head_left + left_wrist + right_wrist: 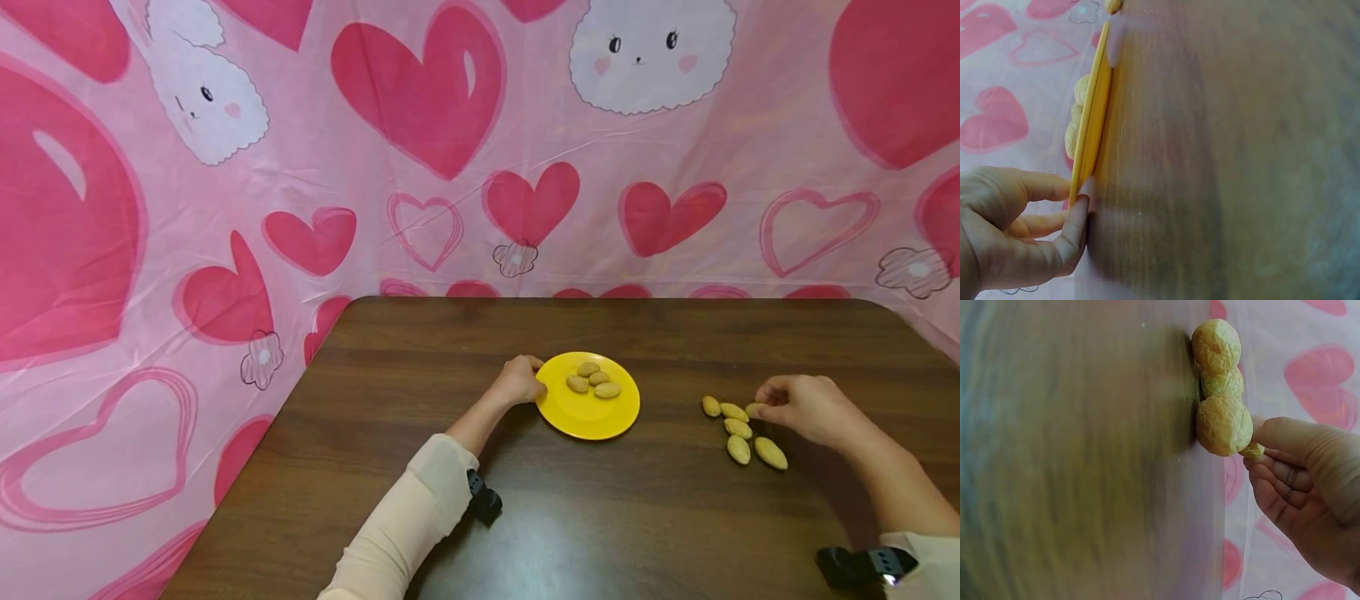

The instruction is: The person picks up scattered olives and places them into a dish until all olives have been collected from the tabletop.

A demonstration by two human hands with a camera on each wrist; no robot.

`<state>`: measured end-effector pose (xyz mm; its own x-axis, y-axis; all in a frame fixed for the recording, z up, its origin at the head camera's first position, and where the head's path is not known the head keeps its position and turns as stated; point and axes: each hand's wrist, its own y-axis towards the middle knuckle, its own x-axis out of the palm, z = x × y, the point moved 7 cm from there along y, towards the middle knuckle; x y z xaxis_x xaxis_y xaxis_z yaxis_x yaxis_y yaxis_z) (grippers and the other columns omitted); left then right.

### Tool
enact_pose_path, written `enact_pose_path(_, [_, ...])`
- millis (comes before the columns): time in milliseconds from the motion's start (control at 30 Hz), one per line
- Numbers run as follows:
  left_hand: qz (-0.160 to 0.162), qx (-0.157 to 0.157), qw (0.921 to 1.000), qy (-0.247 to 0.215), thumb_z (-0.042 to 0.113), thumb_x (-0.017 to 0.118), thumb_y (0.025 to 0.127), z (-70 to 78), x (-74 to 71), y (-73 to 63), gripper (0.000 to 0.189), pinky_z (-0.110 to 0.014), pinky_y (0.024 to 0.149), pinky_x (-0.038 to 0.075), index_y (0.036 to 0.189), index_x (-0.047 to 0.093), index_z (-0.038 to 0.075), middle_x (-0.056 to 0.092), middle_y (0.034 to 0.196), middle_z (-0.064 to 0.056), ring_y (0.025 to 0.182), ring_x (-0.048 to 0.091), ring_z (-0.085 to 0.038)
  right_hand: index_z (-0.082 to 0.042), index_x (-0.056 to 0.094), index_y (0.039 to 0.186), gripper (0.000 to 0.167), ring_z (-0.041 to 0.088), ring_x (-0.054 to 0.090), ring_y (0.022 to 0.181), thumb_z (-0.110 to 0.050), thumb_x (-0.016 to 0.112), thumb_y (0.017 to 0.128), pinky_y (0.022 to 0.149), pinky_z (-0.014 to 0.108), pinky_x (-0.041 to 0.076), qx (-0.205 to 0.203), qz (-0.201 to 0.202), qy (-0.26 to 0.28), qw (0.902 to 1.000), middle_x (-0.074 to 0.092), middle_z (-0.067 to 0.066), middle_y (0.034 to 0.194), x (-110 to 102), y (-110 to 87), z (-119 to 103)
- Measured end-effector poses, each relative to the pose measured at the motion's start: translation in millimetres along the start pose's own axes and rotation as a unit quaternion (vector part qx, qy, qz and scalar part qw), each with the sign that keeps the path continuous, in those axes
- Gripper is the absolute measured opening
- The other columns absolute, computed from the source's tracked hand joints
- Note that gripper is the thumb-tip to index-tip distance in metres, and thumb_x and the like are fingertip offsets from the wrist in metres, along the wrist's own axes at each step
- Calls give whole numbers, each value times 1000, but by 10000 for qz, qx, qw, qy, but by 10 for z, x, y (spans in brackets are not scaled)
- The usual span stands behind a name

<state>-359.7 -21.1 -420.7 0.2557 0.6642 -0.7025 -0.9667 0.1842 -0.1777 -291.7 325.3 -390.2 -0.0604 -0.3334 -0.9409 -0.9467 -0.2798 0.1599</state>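
My left hand [519, 381] pinches the near-left rim of a yellow plate [577, 421]; the left wrist view shows thumb and fingers on either side of its edge. Several wrinkled, yellow-tan oval fruits [607, 390] lie on the plate. To the right, my right hand [813, 408] pinches another wrinkled oval fruit [1252, 450] between thumb and fingertips, most of it hidden. Beside those fingertips, several more oval fruits [738, 428] lie loosely grouped on the table. In the right wrist view, a nearer fruit [1224, 425] partly covers the pinched one.
Both hands work over a dark brown wooden table [600, 517] with rounded far corners. A pink cloth [360, 158] with hearts and white animal faces hangs behind it and along the left side. Dark wrist cameras [485, 497] are strapped at both sleeves.
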Motion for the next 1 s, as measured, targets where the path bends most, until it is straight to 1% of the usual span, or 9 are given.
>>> enact_pose_path(133, [4, -25, 10000, 5, -1, 67, 74, 1, -2, -4, 48, -22, 61, 47, 121, 58, -2, 62, 102, -9, 78, 52, -19, -9, 63, 74, 14, 12, 52, 63, -18, 74, 76, 56, 34, 42, -57, 203, -11, 9998, 59, -3, 69, -23, 11, -13])
enact_pose_path(300, [-17, -59, 10000, -22, -1, 67, 74, -3, 2, -5, 48, -23, 62, 48, 121, 57, -1, 62, 102, -9, 79, 52, -19, -9, 63, 74, 13, 11, 53, 62, -18, 73, 76, 56, 33, 42, -114, 471, -50, 9988, 59, -5, 68, -54, 21, -50])
enact_pose_path(500, [-5, -82, 10000, -4, -1, 67, 74, -2, -3, -6, 48, -23, 64, 48, 121, 58, -1, 62, 103, -9, 83, 51, -20, -9, 63, 74, 14, 12, 53, 62, -19, 73, 77, 55, 33, 42, -113, 594, 29, 9982, 58, -5, 68, -73, 32, -81])
enact_pose_path(633, [5, -58, 10000, 15, -1, 67, 74, -2, -5, -7, 48, -23, 63, 48, 121, 58, -1, 62, 101, -9, 80, 52, -19, -10, 63, 74, 13, 10, 52, 61, -18, 73, 77, 56, 33, 42, -189, 721, 21, 9972, 59, -6, 67, -78, 46, -132])
enact_pose_path(767, [11, -31, 10000, 11, -1, 67, 74, -5, -6, -3, 48, -23, 62, 48, 120, 58, -1, 62, 99, -8, 76, 54, -18, -9, 64, 76, 12, 10, 53, 62, -18, 72, 78, 56, 34, 43, -196, 692, 80, 9974, 59, -6, 67, -63, 85, -179])
enact_pose_path(933, [8, 2, 10000, 28, 0, 66, 73, -6, -6, 0, 47, -23, 64, 48, 120, 59, -1, 62, 100, -8, 79, 53, -19, -6, 65, 79, 15, 13, 55, 63, -20, 71, 80, 56, 34, 44, -118, 546, 236, 9982, 60, -4, 69, -32, 145, -241])
enact_pose_path(1000, [7, 19, 10000, 47, -1, 66, 73, -3, -6, 2, 47, -23, 65, 47, 119, 59, -1, 62, 100, -8, 79, 53, -19, -6, 65, 80, 15, 13, 54, 63, -19, 72, 80, 55, 32, 43, -153, 559, 258, 9980, 60, -3, 70, -24, 167, -273])
